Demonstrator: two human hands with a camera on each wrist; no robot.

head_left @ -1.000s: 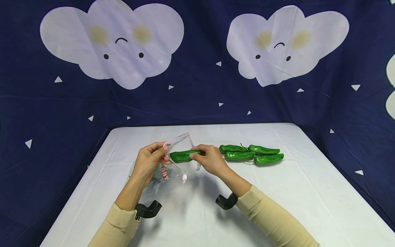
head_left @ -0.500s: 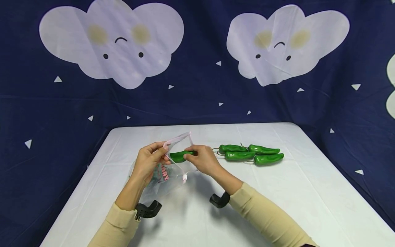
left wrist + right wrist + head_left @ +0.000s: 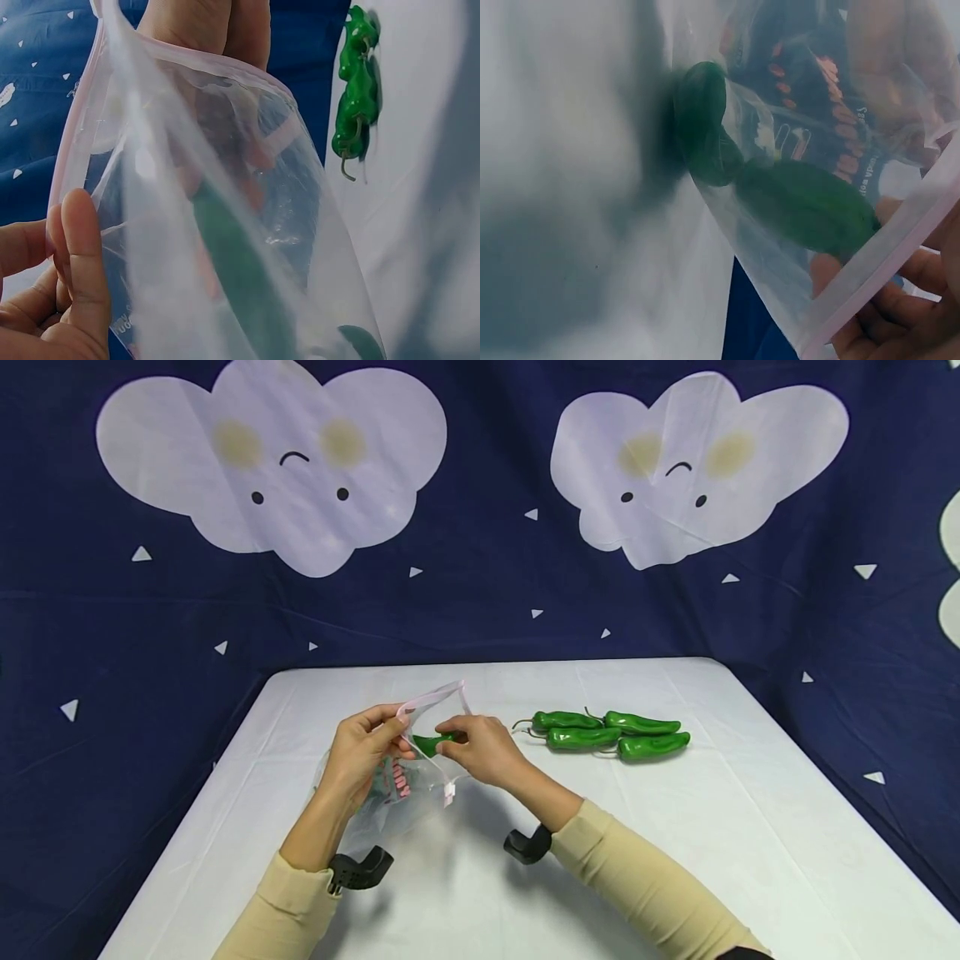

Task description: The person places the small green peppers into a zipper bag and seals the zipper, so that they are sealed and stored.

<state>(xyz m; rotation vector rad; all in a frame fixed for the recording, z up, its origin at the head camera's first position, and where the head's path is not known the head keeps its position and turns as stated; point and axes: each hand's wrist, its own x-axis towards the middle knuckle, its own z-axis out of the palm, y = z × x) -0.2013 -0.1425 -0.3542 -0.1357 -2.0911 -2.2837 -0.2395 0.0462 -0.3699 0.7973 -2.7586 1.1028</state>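
In the head view, my left hand (image 3: 366, 750) pinches the pink-edged rim of a clear zip bag (image 3: 429, 795) between thumb and fingers, and the bag's mouth gapes to the right. My right hand (image 3: 486, 747) reaches into that mouth, gripping a green pepper (image 3: 429, 745) by its near end. Through the plastic in the right wrist view, this pepper (image 3: 810, 206) points down into the bag, touching or close to another green pepper (image 3: 700, 112) at the bottom. Pink print marks the bag. The left hand partly hides the bag's lower part in the head view.
Several green peppers (image 3: 583, 739) lie grouped on the white table (image 3: 720, 843), right of the hands. A dark blue curtain (image 3: 480, 610) with clouds hangs behind the table's far edge. Each wrist carries a black camera mount (image 3: 362, 870).
My right hand has moved left into the bag's mouth, carrying the pepper deeper, so less of it shows. The left hand keeps its place on the rim.
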